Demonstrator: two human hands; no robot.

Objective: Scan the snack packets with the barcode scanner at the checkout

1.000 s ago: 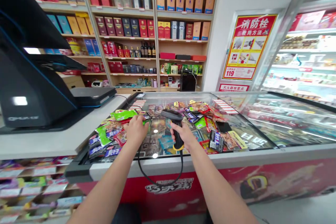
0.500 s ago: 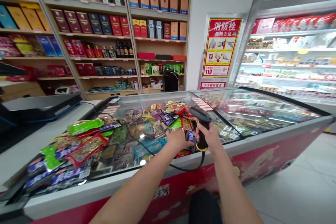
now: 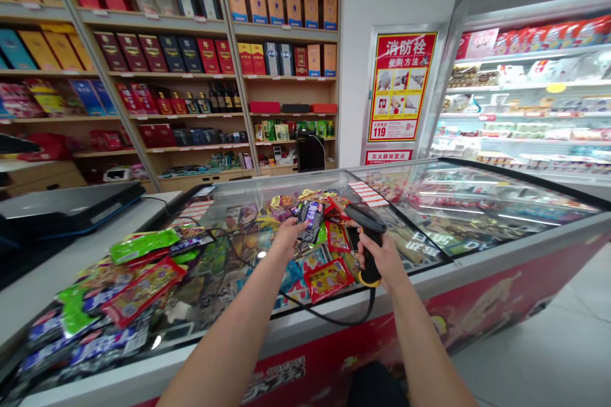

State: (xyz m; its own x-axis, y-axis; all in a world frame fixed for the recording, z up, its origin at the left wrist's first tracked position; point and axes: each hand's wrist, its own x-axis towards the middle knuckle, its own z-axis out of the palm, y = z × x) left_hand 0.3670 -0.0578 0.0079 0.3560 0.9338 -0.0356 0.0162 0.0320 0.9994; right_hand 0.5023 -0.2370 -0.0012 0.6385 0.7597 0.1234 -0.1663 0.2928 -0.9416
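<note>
Over the glass-topped chest freezer point(image 3: 470, 203), left hand point(image 3: 287, 235) pinches a blue foil snack packet point(image 3: 311, 219) above the pile; right hand point(image 3: 382, 255) wraps around a corded black-and-yellow barcode scanner point(image 3: 371, 229), its head near the packet. Loose snack packets point(image 3: 143, 273) lie across the glass.

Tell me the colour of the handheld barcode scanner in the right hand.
The barcode scanner is black with a yellow grip end; best in head view.
</note>
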